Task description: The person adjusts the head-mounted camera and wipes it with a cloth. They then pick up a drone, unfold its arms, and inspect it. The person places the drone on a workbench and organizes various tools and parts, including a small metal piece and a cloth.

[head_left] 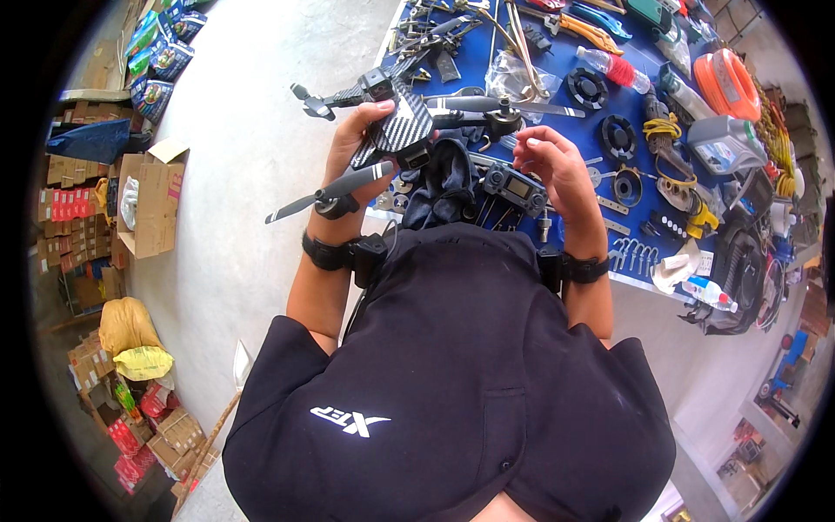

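A quadcopter drone (402,122) with a black-and-white carbon-pattern body is held up in front of me. My left hand (355,135) grips that body from the left side, the thumb on top. One propeller (315,193) points toward the lower left, over my forearm. Another propeller (552,110) reaches out to the right from its motor. Just below that motor is my right hand (561,170), fingers bent and loosely apart, with nothing visible in them. A grey remote controller (515,188) with a small screen lies on the blue table beside a dark glove (445,181).
The blue table (557,78) carries more drone parts, orange-handled pliers (591,33), round black fans (617,136), metal hooks (635,257), a grey jug (726,144) and an orange hose coil (726,83). Cardboard boxes (156,204) stand on the floor at left.
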Motion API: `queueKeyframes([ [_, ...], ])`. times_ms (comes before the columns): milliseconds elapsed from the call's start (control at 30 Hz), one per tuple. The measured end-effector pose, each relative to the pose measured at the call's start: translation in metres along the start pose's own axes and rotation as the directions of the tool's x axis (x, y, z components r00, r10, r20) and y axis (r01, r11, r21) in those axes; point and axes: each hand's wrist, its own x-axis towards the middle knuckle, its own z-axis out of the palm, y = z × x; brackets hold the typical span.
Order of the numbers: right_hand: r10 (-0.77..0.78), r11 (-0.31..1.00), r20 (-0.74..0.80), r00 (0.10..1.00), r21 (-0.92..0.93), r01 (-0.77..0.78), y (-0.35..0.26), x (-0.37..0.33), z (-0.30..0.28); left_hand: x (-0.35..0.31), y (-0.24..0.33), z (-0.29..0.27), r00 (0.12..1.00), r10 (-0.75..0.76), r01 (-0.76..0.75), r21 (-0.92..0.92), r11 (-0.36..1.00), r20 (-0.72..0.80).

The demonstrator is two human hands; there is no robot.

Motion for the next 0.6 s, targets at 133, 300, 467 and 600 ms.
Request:
queueKeyframes([
  [133, 0.002, 1.000, 0.007, 1.000, 0.006, -0.002, 0.0023, 0.0008, -0.0030, 0.0007, -0.0013, -0.0002, 1.000, -0.023, 0.022, 0.004, 1.000, 0.014],
  [300, 0.001, 1.000, 0.010, 1.000, 0.007, -0.001, 0.0034, 0.0004, -0.0039, 0.0020, -0.0028, -0.0046, 1.000, -0.026, 0.026, 0.006, 1.000, 0.011],
  [467, 0.016, 1.000, -0.001, 1.000, 0.013, -0.015, 0.0053, -0.0001, -0.0056, 0.0005, -0.0047, 0.0009, 1.000, -0.008, 0.008, -0.009, 1.000, 0.007],
  [600, 0.012, 1.000, 0.013, 1.000, 0.014, -0.012, 0.0051, 0.0006, -0.0056, 0.0006, -0.0041, 0.0008, 1.000, 0.001, -0.002, -0.015, 1.000, -0.028],
])
